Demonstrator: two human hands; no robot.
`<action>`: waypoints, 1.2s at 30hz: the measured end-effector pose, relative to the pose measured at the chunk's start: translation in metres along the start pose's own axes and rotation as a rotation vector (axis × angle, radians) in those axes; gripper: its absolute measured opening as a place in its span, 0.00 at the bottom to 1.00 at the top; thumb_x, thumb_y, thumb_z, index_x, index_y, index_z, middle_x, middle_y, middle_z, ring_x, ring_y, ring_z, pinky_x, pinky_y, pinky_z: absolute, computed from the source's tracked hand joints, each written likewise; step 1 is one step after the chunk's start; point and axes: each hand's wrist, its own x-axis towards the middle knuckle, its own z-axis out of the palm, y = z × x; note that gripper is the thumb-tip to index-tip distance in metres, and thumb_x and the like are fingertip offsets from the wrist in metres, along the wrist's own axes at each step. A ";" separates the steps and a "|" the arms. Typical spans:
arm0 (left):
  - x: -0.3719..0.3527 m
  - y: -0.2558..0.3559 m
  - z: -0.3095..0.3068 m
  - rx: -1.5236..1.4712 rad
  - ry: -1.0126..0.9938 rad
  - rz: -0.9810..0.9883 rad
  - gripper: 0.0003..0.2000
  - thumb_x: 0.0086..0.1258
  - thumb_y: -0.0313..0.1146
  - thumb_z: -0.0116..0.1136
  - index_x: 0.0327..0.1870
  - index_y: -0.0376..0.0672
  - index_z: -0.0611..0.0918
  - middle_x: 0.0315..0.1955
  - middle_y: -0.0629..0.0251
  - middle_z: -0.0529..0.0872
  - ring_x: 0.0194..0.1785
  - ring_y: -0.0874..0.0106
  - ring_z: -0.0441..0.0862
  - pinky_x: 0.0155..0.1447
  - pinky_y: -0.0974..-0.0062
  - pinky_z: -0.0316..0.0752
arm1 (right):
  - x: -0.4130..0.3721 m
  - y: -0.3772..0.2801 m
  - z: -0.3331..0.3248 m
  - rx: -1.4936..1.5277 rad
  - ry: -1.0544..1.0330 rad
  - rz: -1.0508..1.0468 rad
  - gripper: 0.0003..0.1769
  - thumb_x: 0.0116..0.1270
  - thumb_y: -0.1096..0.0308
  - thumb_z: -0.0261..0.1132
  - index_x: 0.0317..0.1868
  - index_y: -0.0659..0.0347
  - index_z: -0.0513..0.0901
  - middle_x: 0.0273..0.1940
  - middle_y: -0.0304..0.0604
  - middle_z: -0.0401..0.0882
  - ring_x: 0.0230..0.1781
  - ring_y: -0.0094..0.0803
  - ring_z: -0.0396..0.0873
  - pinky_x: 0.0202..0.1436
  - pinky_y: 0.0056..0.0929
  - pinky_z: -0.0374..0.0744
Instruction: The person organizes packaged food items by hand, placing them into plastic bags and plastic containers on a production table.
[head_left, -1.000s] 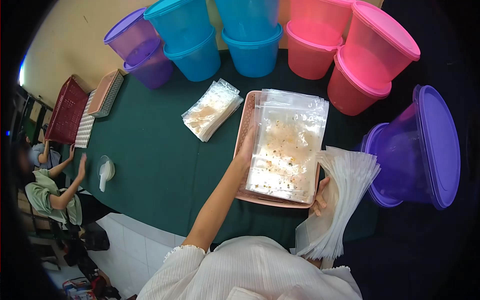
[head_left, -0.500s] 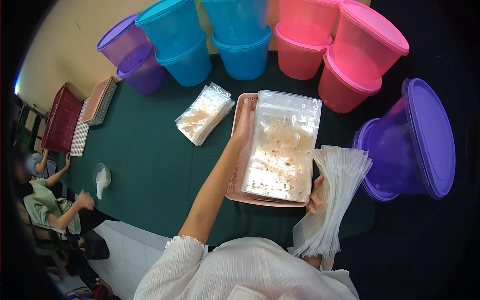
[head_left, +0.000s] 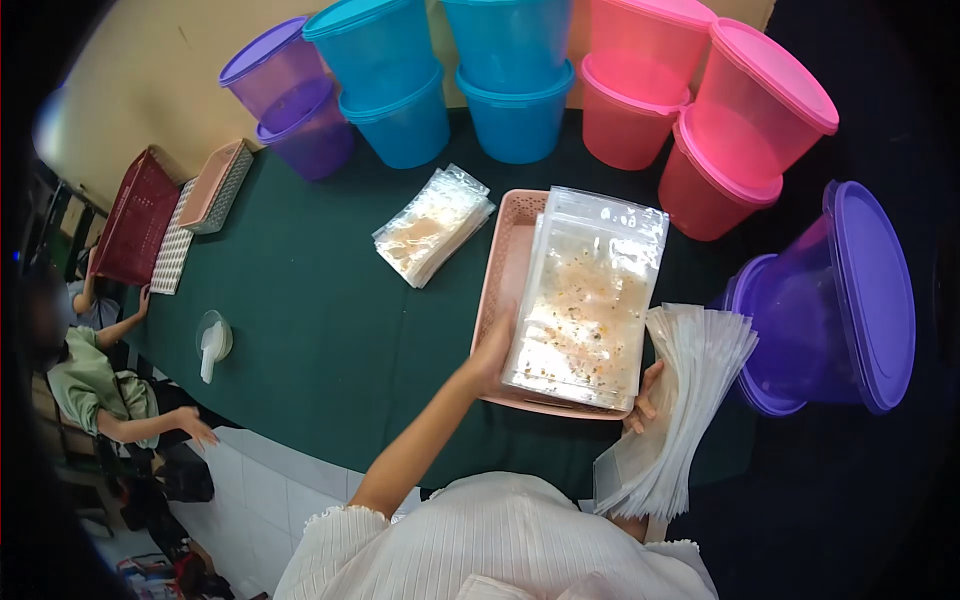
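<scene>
A stack of clear zip pouches (head_left: 590, 300) with speckled, flake-like bits showing lies in a pink plastic basket (head_left: 489, 290). My left hand (head_left: 490, 352) is inside the basket, against the lower left edge of the stack; its fingertips are hidden there. To the right, a fanned bundle of clear plastic bags (head_left: 680, 410) is in my right hand (head_left: 645, 400). Curled fingers of that hand show between the bundle and the basket's lower right corner, and the rest is covered by the bags.
A second pile of pouches (head_left: 432, 228) lies left of the basket on the green cloth (head_left: 310, 270). Blue tubs (head_left: 395, 120), pink tubs (head_left: 635, 120) and purple tubs (head_left: 880, 300) stand around. Further left are a cup with scoop (head_left: 213, 342), a maroon basket (head_left: 140, 220) and a seated person (head_left: 100, 375).
My left hand has slid down the basket's left side toward the near end of the pouches. My right hand keeps the bags. The seated person's hand has lowered.
</scene>
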 end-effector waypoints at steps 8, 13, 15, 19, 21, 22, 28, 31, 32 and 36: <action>-0.019 -0.026 0.003 0.169 0.094 0.074 0.34 0.69 0.56 0.27 0.65 0.33 0.56 0.64 0.52 0.57 0.68 0.66 0.52 0.68 0.74 0.45 | 0.012 0.013 0.033 0.016 -0.124 0.036 0.52 0.40 0.69 0.66 0.67 0.59 0.49 0.63 0.51 0.55 0.60 0.44 0.63 0.59 0.37 0.67; -0.023 -0.023 -0.003 0.131 -0.088 0.082 0.33 0.70 0.56 0.28 0.65 0.35 0.55 0.63 0.55 0.60 0.66 0.67 0.57 0.67 0.73 0.50 | 0.021 0.019 0.054 0.029 -0.187 0.083 0.52 0.40 0.68 0.66 0.67 0.59 0.48 0.63 0.51 0.55 0.60 0.44 0.64 0.59 0.36 0.68; -0.010 -0.034 -0.010 0.243 -0.053 0.120 0.34 0.69 0.57 0.27 0.66 0.35 0.54 0.64 0.54 0.58 0.67 0.66 0.55 0.68 0.73 0.49 | 0.027 0.023 0.065 0.029 -0.206 0.094 0.52 0.40 0.68 0.66 0.67 0.59 0.48 0.63 0.51 0.56 0.59 0.44 0.64 0.59 0.36 0.68; -0.018 -0.030 -0.006 0.345 -0.040 0.137 0.39 0.66 0.62 0.27 0.65 0.33 0.55 0.63 0.50 0.60 0.67 0.62 0.55 0.69 0.69 0.46 | 0.036 0.023 0.085 0.000 -0.218 0.104 0.52 0.40 0.67 0.66 0.67 0.59 0.48 0.63 0.51 0.56 0.59 0.44 0.64 0.59 0.36 0.68; -0.031 -0.018 0.001 0.066 -0.105 0.043 0.38 0.65 0.63 0.24 0.65 0.37 0.56 0.63 0.52 0.59 0.67 0.61 0.55 0.68 0.67 0.49 | 0.026 0.020 0.095 -0.027 -0.217 0.106 0.52 0.40 0.67 0.66 0.67 0.59 0.48 0.63 0.51 0.56 0.59 0.44 0.64 0.59 0.36 0.68; -0.030 -0.017 0.000 0.059 -0.114 0.044 0.38 0.65 0.63 0.24 0.65 0.37 0.56 0.63 0.52 0.59 0.67 0.61 0.55 0.68 0.67 0.49 | 0.032 0.017 0.096 -0.044 -0.211 0.104 0.52 0.40 0.67 0.66 0.67 0.59 0.48 0.63 0.51 0.56 0.59 0.44 0.64 0.59 0.36 0.69; -0.037 -0.021 -0.010 -0.040 -0.101 0.070 0.40 0.63 0.64 0.32 0.66 0.37 0.51 0.66 0.50 0.51 0.69 0.62 0.49 0.68 0.61 0.44 | 0.029 -0.009 0.096 -0.148 -0.128 0.056 0.53 0.40 0.66 0.67 0.67 0.59 0.48 0.63 0.51 0.56 0.59 0.43 0.65 0.58 0.36 0.69; -0.056 -0.024 -0.023 0.032 0.118 0.260 0.38 0.66 0.58 0.36 0.66 0.35 0.49 0.66 0.50 0.47 0.70 0.63 0.45 0.70 0.65 0.40 | 0.007 -0.025 0.090 -0.191 -0.079 0.009 0.53 0.40 0.66 0.67 0.67 0.59 0.48 0.63 0.51 0.56 0.59 0.43 0.65 0.58 0.35 0.69; -0.071 -0.021 -0.026 -0.016 0.113 0.264 0.36 0.68 0.56 0.36 0.66 0.35 0.51 0.66 0.50 0.50 0.69 0.63 0.48 0.70 0.66 0.42 | 0.011 -0.030 0.086 -0.203 -0.063 -0.006 0.53 0.40 0.66 0.67 0.67 0.59 0.48 0.63 0.51 0.56 0.58 0.43 0.65 0.58 0.35 0.69; -0.110 -0.014 -0.037 -0.015 0.055 0.361 0.31 0.69 0.52 0.37 0.64 0.34 0.55 0.65 0.53 0.55 0.67 0.64 0.55 0.69 0.68 0.48 | 0.010 -0.039 0.085 -0.244 -0.003 -0.046 0.53 0.40 0.65 0.67 0.67 0.60 0.48 0.63 0.52 0.57 0.58 0.43 0.66 0.58 0.35 0.70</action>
